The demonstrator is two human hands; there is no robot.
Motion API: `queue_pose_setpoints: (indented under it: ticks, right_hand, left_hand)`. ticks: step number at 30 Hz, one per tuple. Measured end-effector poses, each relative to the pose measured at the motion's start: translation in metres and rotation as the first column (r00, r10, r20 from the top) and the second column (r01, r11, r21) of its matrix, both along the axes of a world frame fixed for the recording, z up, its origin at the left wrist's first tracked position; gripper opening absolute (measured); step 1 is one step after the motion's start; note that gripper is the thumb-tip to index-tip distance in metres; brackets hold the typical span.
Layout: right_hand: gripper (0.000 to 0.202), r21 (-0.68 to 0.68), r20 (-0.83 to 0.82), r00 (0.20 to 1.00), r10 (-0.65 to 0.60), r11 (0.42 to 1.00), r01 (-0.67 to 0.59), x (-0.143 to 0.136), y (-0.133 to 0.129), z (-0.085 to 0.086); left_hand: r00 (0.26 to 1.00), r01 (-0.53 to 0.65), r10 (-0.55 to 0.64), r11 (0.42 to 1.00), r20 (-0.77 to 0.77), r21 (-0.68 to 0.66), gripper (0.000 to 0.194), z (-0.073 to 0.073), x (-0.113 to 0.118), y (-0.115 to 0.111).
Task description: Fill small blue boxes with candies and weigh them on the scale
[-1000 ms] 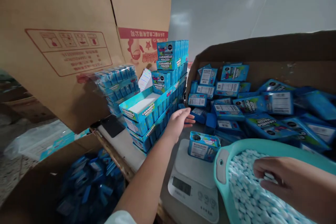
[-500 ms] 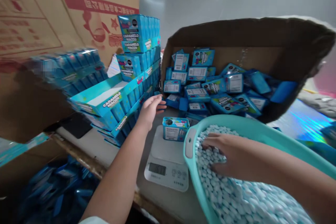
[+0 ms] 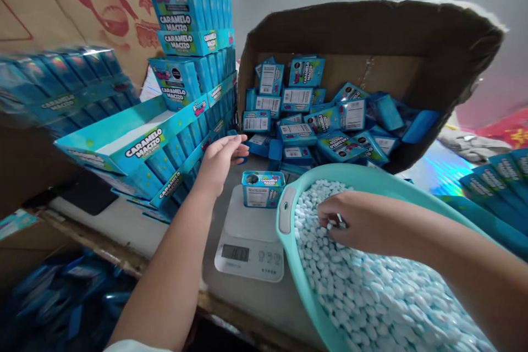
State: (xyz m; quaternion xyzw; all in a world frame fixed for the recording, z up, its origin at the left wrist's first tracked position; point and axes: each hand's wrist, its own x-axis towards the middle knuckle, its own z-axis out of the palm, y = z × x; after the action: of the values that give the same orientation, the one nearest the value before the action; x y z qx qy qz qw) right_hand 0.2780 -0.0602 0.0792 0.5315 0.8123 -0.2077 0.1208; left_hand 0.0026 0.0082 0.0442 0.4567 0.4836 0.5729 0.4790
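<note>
My right hand (image 3: 339,219) is in the turquoise basin (image 3: 289,236), its fingers curled around a few small pale candies (image 3: 342,224). More of the white and light-blue candies (image 3: 371,297) fill the basin around it. A blue candy tin (image 3: 263,189) stands upright on the plate of a white kitchen scale (image 3: 249,258), which shows dark digits. Behind and left of that tin, my left hand (image 3: 225,159) hovers with fingers stretched out, holding nothing.
Left stand stacked display trays (image 3: 144,143) of blue "Caramelo Macizo" tins. A tilted cardboard box (image 3: 363,27) at the back holds a heap of similar tins (image 3: 305,132). More blue packs (image 3: 495,181) stand at the right. Below the table edge (image 3: 124,264) lie blue items (image 3: 78,286).
My right hand's fingers have curled around candies in the basin. The left hand stays open beside the tin. The whole view has shifted, with things appearing farther left and higher.
</note>
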Motion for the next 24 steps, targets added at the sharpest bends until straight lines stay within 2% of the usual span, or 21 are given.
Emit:
queue_pose_setpoints:
  ticks: [3,6,8,10,12,13,16,19,21,22,23,24]
  right_hand:
    - [0.016,0.002,-0.002,1.0,0.02,1.0,-0.02,0.001,0.001,0.002]
    - [0.014,0.036,-0.045,0.999,0.019,0.999,-0.017,0.002,0.002,0.003]
    - [0.022,0.094,-0.091,0.995,0.029,0.995,-0.02,0.003,0.003,0.004]
    - [0.034,0.158,-0.089,0.996,0.026,0.987,-0.012,0.002,0.002,0.005]
    - [0.035,0.185,-0.045,0.999,0.003,0.983,0.005,-0.002,0.0,0.007]
    - [0.034,0.187,-0.039,0.999,-0.013,0.982,0.02,-0.004,0.0,0.008]
    - [0.03,0.191,-0.188,0.979,-0.081,0.975,0.117,-0.011,0.001,0.005]
    - [0.025,0.1,-0.464,0.867,-0.18,0.962,0.253,-0.015,0.007,-0.003]
    - [0.024,-0.071,-0.603,0.752,-0.268,0.956,0.284,-0.016,0.012,-0.006]
    - [0.023,-0.173,-0.656,0.683,-0.322,0.945,0.279,-0.017,0.014,-0.006]
    - [0.021,-0.273,-0.703,0.602,-0.378,0.926,0.262,-0.017,0.015,-0.006]
    - [0.021,-0.369,-0.743,0.503,-0.44,0.898,0.24,-0.018,0.016,-0.004]
  left_hand:
    - [0.999,0.026,-0.025,1.0,-0.037,0.016,0.045,0.004,-0.002,-0.005]
    - [0.957,0.18,-0.182,0.983,-0.224,-0.03,0.049,0.012,-0.009,-0.014]
    - [0.847,0.344,-0.383,0.924,-0.37,-0.17,0.055,0.016,-0.016,-0.021]
    - [0.703,0.461,-0.559,0.829,-0.44,-0.317,0.063,0.018,-0.021,-0.024]
    - [0.597,0.507,-0.631,0.776,-0.496,-0.375,0.062,0.016,-0.023,-0.024]
    - [0.565,0.51,-0.627,0.776,-0.535,-0.371,0.056,0.015,-0.022,-0.023]
    - [0.524,0.486,-0.553,0.819,-0.648,-0.306,0.038,0.009,-0.015,-0.019]
    - [0.558,0.434,-0.438,0.878,-0.705,-0.202,0.035,0.007,-0.005,-0.018]
    - [0.582,0.388,-0.244,0.922,-0.776,0.001,0.033,0.007,0.002,-0.021]
    - [0.575,0.372,-0.095,0.915,-0.813,0.156,0.033,0.007,0.005,-0.023]
    - [0.544,0.375,0.07,0.871,-0.836,0.317,0.035,0.006,0.008,-0.026]
    - [0.488,0.402,0.232,0.796,-0.841,0.453,0.039,0.005,0.012,-0.028]
